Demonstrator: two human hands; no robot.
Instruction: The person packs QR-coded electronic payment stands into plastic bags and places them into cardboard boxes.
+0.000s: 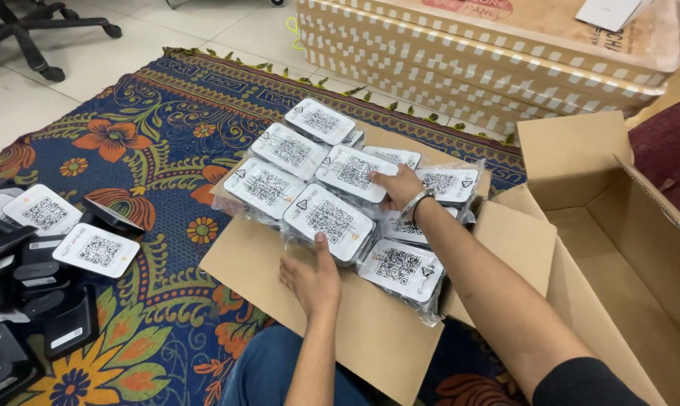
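My left hand (pixel 313 280) lies flat and spread, thumb up against the near edge of a wrapped white packet (pixel 328 222), pinching nothing; my right hand (pixel 397 188) rests open-fingered on the packet stack (pixel 355 195), palm down at two o'clock from the left, a metal bracelet (pixel 417 203) on the wrist, closed on nothing I can see. The packets sit in overlapping rows on the flaps of a cardboard box (pixel 370 331) in front of my knee; each is a rounded rectangle, white-faced with a square printed code, sealed in crinkled clear film. I judge them light and rigid but slick in that film, so the short edges look the surest hold. At nine o'clock, loose white packets (pixel 95 249) and black devices (pixel 62 323) lie on a floral rug (pixel 152 135); at three o'clock stands an open carton (pixel 618 248); at twelve, stacked patterned boxes (pixel 475 68).
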